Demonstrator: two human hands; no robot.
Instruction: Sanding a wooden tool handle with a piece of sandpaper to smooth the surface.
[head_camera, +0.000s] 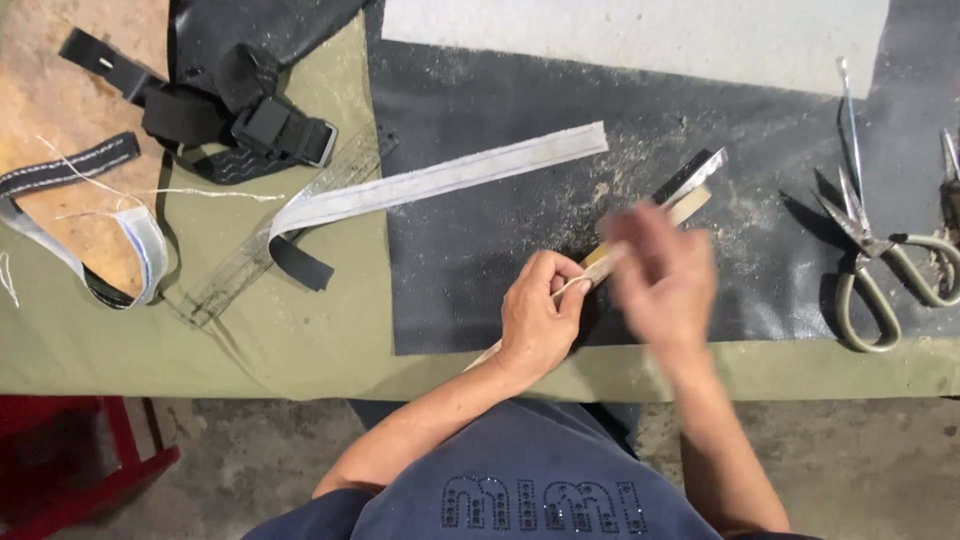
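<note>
My left hand (540, 315) pinches a long pale strip (690, 205) that lies slanted across the black sheet (470, 250). A dark band with a shiny edge (700, 170) runs beside the strip at its far end. My right hand (660, 280) is blurred with motion right over the strip, next to my left hand. Whether it holds anything is hidden by the blur.
Grey-handled scissors (870, 265) lie at the right on the black sheet. A white-backed strap (440, 180) crosses the olive cloth (300, 330). A clear ruler (270, 240), black buckled straps (230, 120) and a grey webbing loop (135, 250) lie at the left. A red stool (70, 460) stands below.
</note>
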